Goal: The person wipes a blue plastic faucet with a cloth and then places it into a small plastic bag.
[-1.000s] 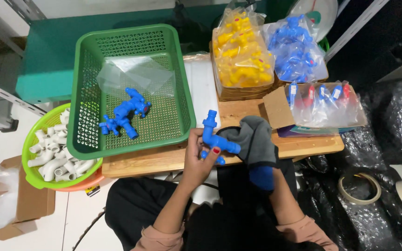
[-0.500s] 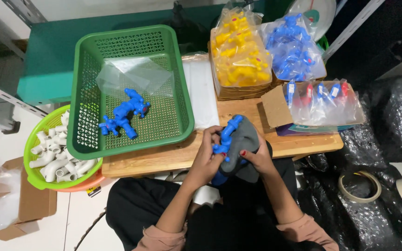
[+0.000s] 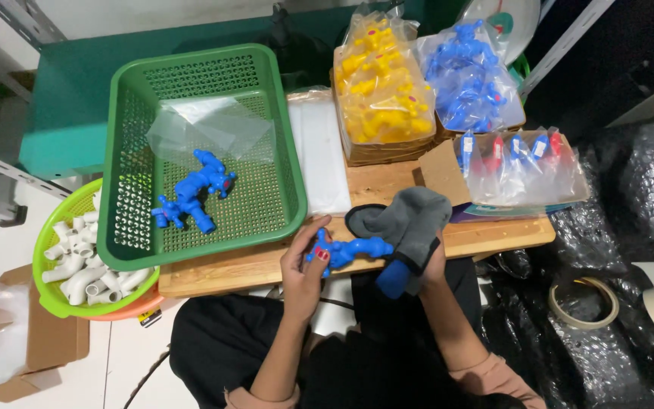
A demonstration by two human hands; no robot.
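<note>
Item, nearest us: left hand (image 3: 306, 265), fingers pinching one end of a blue plastic toy (image 3: 346, 251) held just above the near edge of the wooden bench (image 3: 486, 233)

Item: right hand (image 3: 425, 257), mostly hidden under a grey cloth (image 3: 410, 223); its fingers are wrapped about the other end of the toy through the cloth, a blue tip showing below

Handling, as we judge it: the toy looks light, stiff and knobbly, with a smooth moulded surface that may slip against bare skin; the thicker ends give the surest hold, and the thin limbs are best left alone. The cloth is soft and limp and will drape over whatever it covers

Item, left of the hands: a green basket (image 3: 281, 129) on the bench, holding more blue toys (image 3: 191, 193) and a clear plastic bag (image 3: 206, 129)

Item, lower left, off the bench: a lime bowl (image 3: 70, 212) of white pipe elbows (image 3: 85, 273)

Item, farther back: a bag of yellow toys (image 3: 380, 91), a bag of blue toys (image 3: 467, 76), and nearer right a flat packet of small carded pieces (image 3: 524, 163)

Item, far right: two tape rolls (image 3: 580, 303) on black bubble wrap
</note>
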